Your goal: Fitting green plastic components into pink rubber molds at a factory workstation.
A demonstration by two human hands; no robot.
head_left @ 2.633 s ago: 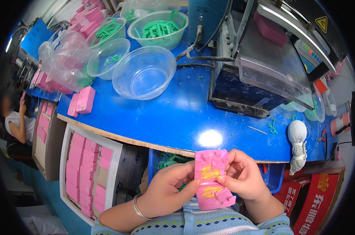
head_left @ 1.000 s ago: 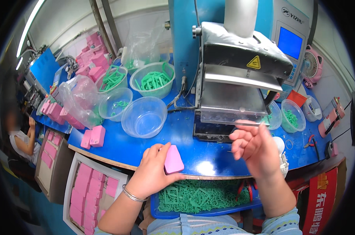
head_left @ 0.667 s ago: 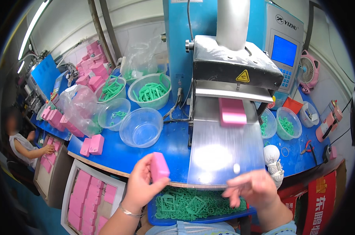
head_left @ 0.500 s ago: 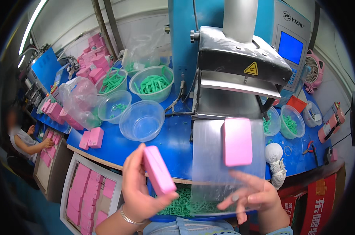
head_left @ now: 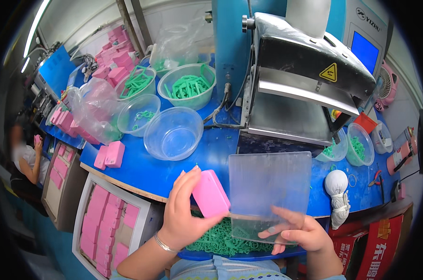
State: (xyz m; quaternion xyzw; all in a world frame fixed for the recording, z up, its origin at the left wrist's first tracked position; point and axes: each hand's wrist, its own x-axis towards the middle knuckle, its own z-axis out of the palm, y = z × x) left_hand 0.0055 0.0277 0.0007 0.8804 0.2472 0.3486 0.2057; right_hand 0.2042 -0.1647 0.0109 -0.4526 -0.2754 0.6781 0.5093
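Note:
My left hand (head_left: 182, 217) is closed round a pink rectangular block (head_left: 210, 193) with rounded corners, fingers behind it and thumb along its lower edge. Whether this is one piece or two stacked pieces, I cannot tell. Just right of it, my right hand (head_left: 302, 231) grips the near right part of a clear, slightly cloudy plastic sheet (head_left: 267, 179), with some fingers showing through it. Nothing lies on the sheet, which is tilted over the table's front edge. Below both hands, green looped pieces (head_left: 225, 240) fill a blue tray.
A press (head_left: 309, 65) with a metal plate stands beyond the sheet. Clear bowls (head_left: 174, 135) and tubs of green strips (head_left: 188, 88) sit at left. Two pink blocks (head_left: 113, 155) are near the edge; a white string ball (head_left: 336, 182) lies right. A person (head_left: 31, 158) sits far left.
The pink block that lay on the sheet is gone from it. My left hand has moved right and turned its pink block, showing a broader face. The view has shifted toward the left.

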